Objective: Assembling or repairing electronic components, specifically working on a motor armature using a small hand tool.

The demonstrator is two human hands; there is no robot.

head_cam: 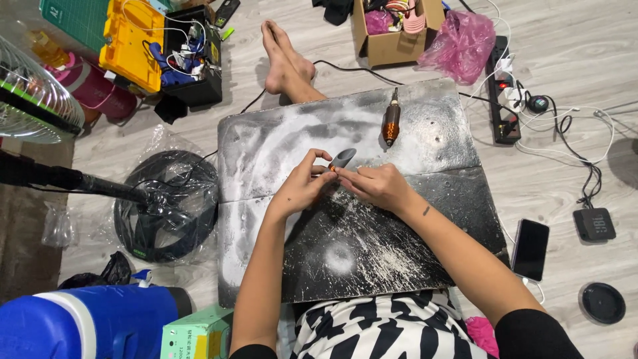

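On the dusty black board [399,239] across the person's lap, both hands meet near the middle. Left hand [300,189] and right hand [377,185] pinch a small grey spoon-shaped piece [343,157] between fingertips; a tiny orange bit shows at the contact point, too small to identify. The piece is held just above the board, tilted, its wide end pointing away from the person. Both hands are grasping it, fingers curled.

Rotary tool [391,121], brown-orange body, lies loose on the far part of the board, just beyond the piece, not touched. Its cord runs off toward the power strip [500,100] on the floor at right. White dust covers most of the board in swirls.

Bare feet [284,56] stick out past the board's far edge.

Left side of the floor: yellow toolbox [136,43] with cables, a fan [33,100], a black ring wrapped in plastic [166,203], a blue cooler [86,322] and a green box [197,334] near the person's left elbow.

Right side: phone [530,249] next to the board, black speaker [594,224], round black lid [601,303], white cables. Farther away: cardboard box [389,30] and pink bag [462,43].
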